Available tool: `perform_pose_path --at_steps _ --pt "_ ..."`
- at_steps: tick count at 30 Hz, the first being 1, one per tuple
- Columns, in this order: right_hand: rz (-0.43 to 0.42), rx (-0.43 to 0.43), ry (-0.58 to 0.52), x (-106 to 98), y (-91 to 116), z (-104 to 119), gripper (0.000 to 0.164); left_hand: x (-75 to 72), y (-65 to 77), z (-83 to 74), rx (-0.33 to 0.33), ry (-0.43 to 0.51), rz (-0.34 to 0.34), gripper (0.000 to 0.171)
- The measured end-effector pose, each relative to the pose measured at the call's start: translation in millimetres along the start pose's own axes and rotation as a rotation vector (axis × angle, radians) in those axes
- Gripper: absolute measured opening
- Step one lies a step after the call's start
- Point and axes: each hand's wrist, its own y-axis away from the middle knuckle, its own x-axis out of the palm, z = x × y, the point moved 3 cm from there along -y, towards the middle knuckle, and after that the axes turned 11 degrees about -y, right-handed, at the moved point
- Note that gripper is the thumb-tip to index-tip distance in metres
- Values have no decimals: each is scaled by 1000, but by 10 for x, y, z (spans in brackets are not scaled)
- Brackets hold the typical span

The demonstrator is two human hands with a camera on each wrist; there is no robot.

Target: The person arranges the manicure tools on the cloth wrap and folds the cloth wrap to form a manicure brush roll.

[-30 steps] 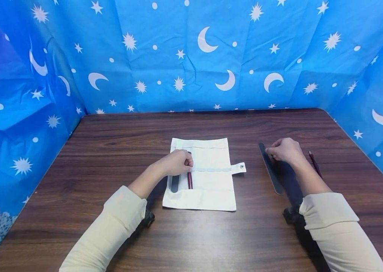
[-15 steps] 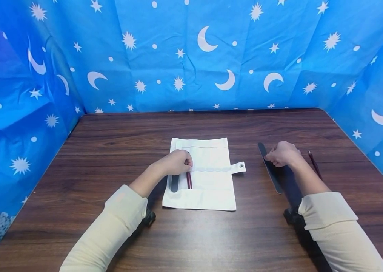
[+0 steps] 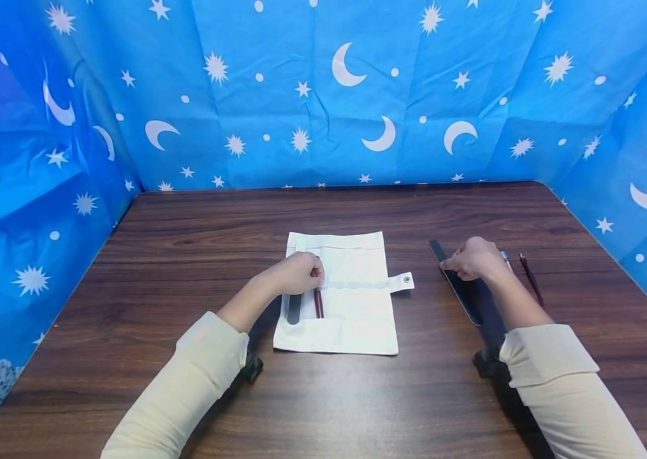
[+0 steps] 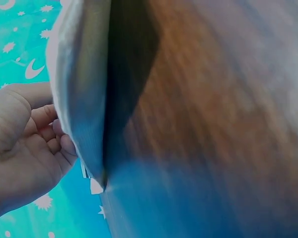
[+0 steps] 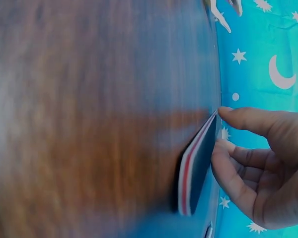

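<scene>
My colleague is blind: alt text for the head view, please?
A person's right hand touches a dark strip on a wooden table; the left hand rests on a white cloth pouch holding another strip and something red.

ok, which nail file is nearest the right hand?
The nail file right of the white pouch; the other nail file lies against the pouch, by the left hand.

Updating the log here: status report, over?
Right hand touching loose black nail file. Left hand on white snap pouch, grip unclear. Nail file right of pouch; nothing visible blocking it.
</scene>
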Motion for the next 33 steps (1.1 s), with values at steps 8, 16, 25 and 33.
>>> perform_pose_path --at_steps 8,16,25,33 --pt "-15 -14 116 57 36 52 28 60 -89 -102 35 -13 10 5" --pt "-13 -1 -91 14 3 32 24 87 -95 -67 3 -8 15 4" --pt "60 -127 -777 40 -17 139 34 96 -103 -17 35 7 10 12" --pt "8 -138 -826 54 -28 433 24 100 -89 -40 21 29 7 16"
